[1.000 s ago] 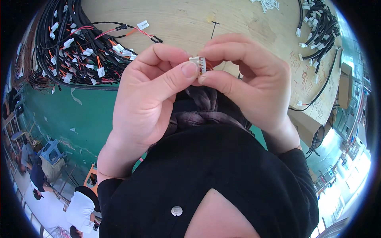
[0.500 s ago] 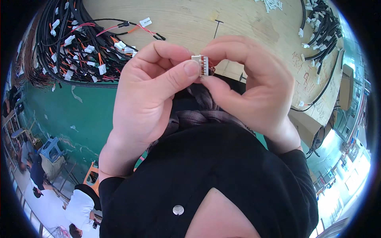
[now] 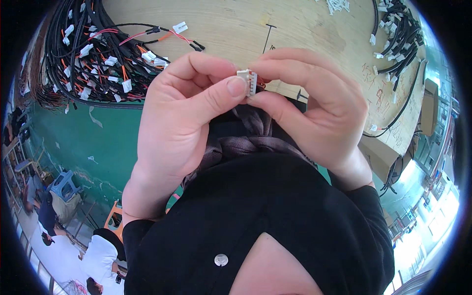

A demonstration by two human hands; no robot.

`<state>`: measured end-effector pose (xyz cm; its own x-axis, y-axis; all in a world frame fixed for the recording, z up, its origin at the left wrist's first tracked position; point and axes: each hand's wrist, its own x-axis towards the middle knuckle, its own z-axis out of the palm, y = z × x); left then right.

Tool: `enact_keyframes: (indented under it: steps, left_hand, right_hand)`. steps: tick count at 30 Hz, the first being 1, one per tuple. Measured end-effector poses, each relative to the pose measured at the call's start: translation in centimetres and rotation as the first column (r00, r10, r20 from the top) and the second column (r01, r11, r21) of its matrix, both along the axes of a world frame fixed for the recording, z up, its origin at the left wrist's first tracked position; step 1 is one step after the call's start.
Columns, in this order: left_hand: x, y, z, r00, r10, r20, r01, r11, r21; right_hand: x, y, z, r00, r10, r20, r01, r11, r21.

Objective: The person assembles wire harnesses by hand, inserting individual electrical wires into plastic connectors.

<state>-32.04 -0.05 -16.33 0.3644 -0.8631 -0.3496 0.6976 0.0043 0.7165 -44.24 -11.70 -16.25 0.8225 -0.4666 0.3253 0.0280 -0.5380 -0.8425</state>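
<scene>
A small white wire connector [image 3: 253, 84] with a slotted side and reddish wires behind it is held up over the table's near edge. My left hand [image 3: 189, 101] pinches its left side between thumb and index finger. My right hand [image 3: 314, 98] grips the right side, thumb below and fingers above. Fingertips cover much of the connector, so how its parts fit together cannot be made out.
A big bundle of black cables [image 3: 108, 64] with white tags lies at the table's left. More black cables [image 3: 398, 44] lie at right. Small white pieces [image 3: 338, 6] sit on the wooden table [image 3: 221, 29]. A cardboard box [image 3: 378, 157] stands below its right edge; people [image 3: 101, 258] are at lower left.
The connector's visible side looks narrower, with less of the orange-coloured detail showing. My right hand has shifted slightly; both hands keep their pinch.
</scene>
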Motion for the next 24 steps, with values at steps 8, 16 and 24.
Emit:
enact_keyframes:
  steps: [8, 16, 24]
  left_hand:
    - [-0.4, 0.2, 0.4, 0.991, -0.04, 0.127, 0.035, 0.998, 0.047]
    - [0.3, -0.3, -0.8, 1.0, -0.008, 0.025, 0.009, 0.999, -0.036]
    - [0.5, -1.3, 2.7, 0.921, -0.013, 0.39, -0.045, 0.989, 0.14]
  right_hand:
    - [-0.2, 0.2, -0.3, 0.998, -0.002, 0.06, 0.007, 0.996, -0.091]
    - [0.1, -0.2, -1.7, 0.987, -0.007, 0.16, 0.014, 0.999, -0.042]
    - [1.1, 0.1, 0.0, 0.976, -0.095, 0.196, 0.089, 0.995, 0.04]
